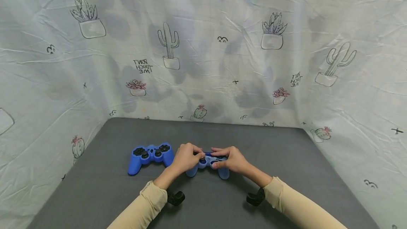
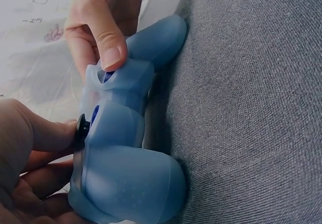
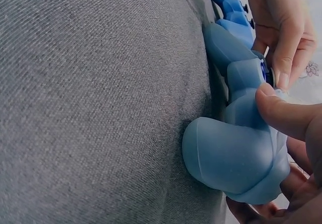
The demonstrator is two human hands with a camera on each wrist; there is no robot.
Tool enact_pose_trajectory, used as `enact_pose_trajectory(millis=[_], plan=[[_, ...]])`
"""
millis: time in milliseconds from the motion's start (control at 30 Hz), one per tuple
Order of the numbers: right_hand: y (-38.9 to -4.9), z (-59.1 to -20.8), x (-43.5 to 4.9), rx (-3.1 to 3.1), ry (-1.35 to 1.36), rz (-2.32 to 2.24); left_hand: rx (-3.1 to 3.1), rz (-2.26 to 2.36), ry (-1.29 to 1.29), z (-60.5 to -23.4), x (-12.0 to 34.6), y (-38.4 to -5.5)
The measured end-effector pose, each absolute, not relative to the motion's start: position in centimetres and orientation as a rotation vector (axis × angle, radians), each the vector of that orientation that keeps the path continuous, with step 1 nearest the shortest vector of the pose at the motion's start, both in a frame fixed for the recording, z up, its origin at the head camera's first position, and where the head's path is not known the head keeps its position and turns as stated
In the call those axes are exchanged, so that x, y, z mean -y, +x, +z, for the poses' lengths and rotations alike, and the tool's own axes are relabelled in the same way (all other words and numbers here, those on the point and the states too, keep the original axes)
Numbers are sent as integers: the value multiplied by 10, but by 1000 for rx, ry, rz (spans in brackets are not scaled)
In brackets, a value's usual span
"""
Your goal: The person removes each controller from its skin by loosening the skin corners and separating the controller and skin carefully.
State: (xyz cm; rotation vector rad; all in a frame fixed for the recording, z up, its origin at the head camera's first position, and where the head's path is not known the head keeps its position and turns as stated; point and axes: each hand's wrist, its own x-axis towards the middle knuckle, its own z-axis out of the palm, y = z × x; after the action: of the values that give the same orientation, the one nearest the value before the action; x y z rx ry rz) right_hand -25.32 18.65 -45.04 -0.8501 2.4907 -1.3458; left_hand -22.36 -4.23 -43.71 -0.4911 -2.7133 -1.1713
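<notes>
Both hands are at a game controller with a translucent light-blue silicone cover (image 1: 224,173) around it, low over the grey table. My left hand (image 1: 186,156) grips its left side, the thumb at the black thumbstick (image 2: 83,127) that pokes out of a round opening. My right hand (image 1: 234,160) holds the other side, its thumb (image 3: 274,105) pressing the cover at the second stick opening and its fingers behind. Darker blue of the controller shows inside the openings. To the left of my left hand lies another blue game controller (image 1: 135,163) with black buttons and sticks.
A grey cloth-covered table (image 1: 210,207) spreads under the hands. Pale curtains (image 1: 203,45) printed with cactus drawings enclose it at the back and sides. A black device (image 1: 175,198) sits at the left wrist and a similar one (image 1: 255,197) at the right.
</notes>
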Motion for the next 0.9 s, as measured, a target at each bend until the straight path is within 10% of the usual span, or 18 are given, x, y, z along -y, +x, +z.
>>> enact_pose_trajectory(millis=[900], plan=[[-252, -445, -181, -2489, -770, -1389, 2639, -1340, -270, -438, 35, -222]])
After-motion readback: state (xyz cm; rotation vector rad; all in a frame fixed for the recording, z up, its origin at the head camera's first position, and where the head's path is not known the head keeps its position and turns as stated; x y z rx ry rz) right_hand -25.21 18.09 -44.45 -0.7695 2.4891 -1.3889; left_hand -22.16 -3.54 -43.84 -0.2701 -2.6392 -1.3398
